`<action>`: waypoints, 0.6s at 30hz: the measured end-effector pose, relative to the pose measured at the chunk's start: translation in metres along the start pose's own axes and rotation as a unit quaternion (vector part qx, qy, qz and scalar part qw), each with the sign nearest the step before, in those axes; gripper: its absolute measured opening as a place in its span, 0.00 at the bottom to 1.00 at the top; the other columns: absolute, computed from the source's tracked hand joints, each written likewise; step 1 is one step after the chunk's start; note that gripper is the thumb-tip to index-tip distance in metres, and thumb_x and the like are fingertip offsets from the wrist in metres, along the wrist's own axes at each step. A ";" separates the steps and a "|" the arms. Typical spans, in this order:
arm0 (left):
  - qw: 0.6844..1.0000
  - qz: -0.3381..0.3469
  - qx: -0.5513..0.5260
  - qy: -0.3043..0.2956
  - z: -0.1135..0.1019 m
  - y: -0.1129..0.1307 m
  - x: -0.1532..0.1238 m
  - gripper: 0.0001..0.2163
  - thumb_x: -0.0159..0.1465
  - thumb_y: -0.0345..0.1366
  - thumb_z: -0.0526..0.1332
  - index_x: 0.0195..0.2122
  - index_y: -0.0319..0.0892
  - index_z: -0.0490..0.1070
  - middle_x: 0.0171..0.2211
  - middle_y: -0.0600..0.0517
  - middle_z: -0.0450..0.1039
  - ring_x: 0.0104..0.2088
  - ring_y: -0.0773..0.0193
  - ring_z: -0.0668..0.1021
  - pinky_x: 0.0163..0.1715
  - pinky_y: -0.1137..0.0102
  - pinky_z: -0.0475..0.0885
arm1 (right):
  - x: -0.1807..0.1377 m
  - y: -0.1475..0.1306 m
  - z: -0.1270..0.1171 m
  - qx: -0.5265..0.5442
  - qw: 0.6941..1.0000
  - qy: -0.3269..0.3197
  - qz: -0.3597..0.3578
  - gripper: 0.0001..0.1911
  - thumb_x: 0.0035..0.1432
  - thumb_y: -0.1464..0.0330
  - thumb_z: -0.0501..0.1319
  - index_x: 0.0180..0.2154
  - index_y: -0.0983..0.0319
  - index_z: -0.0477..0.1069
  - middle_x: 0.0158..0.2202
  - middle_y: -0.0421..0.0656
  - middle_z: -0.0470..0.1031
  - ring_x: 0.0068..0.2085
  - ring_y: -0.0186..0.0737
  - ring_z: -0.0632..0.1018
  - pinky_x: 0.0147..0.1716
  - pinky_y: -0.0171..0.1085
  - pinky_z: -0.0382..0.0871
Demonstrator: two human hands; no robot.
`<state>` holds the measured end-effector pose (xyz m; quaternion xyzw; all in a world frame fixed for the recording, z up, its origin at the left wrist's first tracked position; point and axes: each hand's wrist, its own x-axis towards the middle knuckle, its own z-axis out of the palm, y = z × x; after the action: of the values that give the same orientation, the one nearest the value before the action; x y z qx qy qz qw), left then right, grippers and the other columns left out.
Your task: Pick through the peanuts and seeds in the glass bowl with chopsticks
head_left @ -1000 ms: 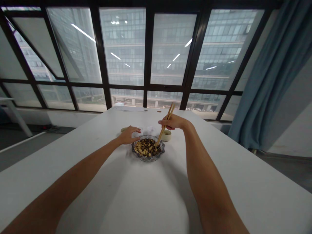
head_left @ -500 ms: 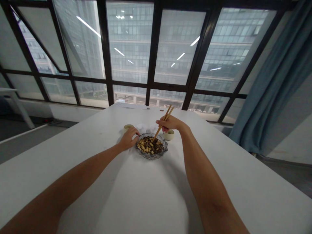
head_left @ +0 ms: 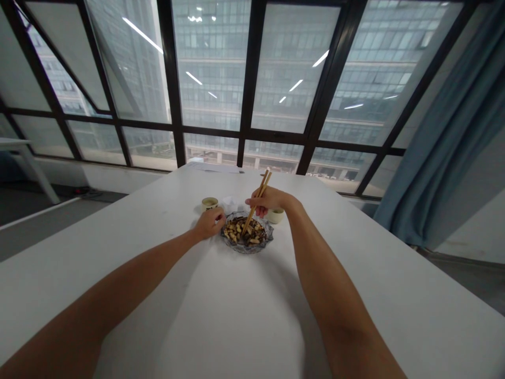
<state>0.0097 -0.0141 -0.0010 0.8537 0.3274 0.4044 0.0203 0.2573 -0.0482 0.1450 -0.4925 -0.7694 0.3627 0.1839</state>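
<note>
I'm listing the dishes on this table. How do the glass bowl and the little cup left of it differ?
The glass bowl is clear, wide and shallow with a wavy rim; the small cup is cream, opaque and narrower. The bowl is heaped with mixed pale and dark pieces; what the cup holds is too small to tell. The left hand rests at the bowl's edge and the chopsticks in the right hand dip into it; the cup stands untouched. Both sit upright on the white table.

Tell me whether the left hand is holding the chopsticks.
No, the chopsticks are gripped in the right hand, while the left hand rests at the glass bowl's rim.
</note>
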 end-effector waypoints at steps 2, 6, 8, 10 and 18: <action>1.000 -0.002 0.006 -0.009 0.000 0.000 0.000 0.10 0.64 0.38 0.52 0.26 0.44 0.60 0.24 0.53 0.64 0.27 0.64 0.67 0.29 0.67 0.62 | 0.001 0.008 -0.007 0.001 1.000 0.025 0.005 0.20 0.63 0.62 0.69 0.22 0.64 0.70 0.16 0.41 0.75 0.17 0.33 0.76 0.18 0.29 0.71; 1.000 -0.008 0.020 -0.019 0.000 -0.001 0.000 0.11 0.64 0.38 0.51 0.25 0.44 0.61 0.23 0.52 0.65 0.27 0.63 0.68 0.30 0.67 0.62 | 0.000 0.017 -0.021 0.012 0.997 0.079 0.004 0.19 0.64 0.62 0.67 0.23 0.64 0.71 0.15 0.42 0.74 0.15 0.32 0.74 0.16 0.29 0.70; 0.999 -0.008 0.027 -0.025 -0.001 -0.001 0.000 0.12 0.65 0.38 0.51 0.24 0.44 0.61 0.23 0.52 0.65 0.26 0.63 0.67 0.30 0.67 0.62 | -0.002 0.017 -0.026 0.012 0.994 0.109 -0.017 0.19 0.65 0.63 0.66 0.23 0.64 0.71 0.15 0.41 0.74 0.15 0.32 0.74 0.16 0.28 0.69; 0.999 -0.009 0.030 -0.028 -0.001 0.000 0.000 0.13 0.66 0.39 0.50 0.23 0.44 0.60 0.22 0.52 0.64 0.26 0.63 0.67 0.29 0.67 0.61 | -0.005 0.015 -0.030 0.008 0.991 0.128 -0.039 0.18 0.65 0.63 0.65 0.24 0.64 0.71 0.16 0.42 0.75 0.16 0.31 0.74 0.15 0.27 0.68; 0.999 -0.008 0.034 -0.028 -0.002 0.003 0.001 0.15 0.67 0.40 0.49 0.22 0.44 0.58 0.22 0.52 0.64 0.26 0.64 0.67 0.29 0.67 0.60 | -0.007 0.010 -0.024 -0.003 0.993 0.090 -0.072 0.18 0.64 0.62 0.66 0.25 0.65 0.71 0.19 0.43 0.77 0.18 0.32 0.76 0.17 0.29 0.70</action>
<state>0.0106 -0.0165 0.0017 0.8621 0.3473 0.3689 0.0034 0.2823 -0.0428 0.1541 -0.4675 -0.7840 0.3003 0.2767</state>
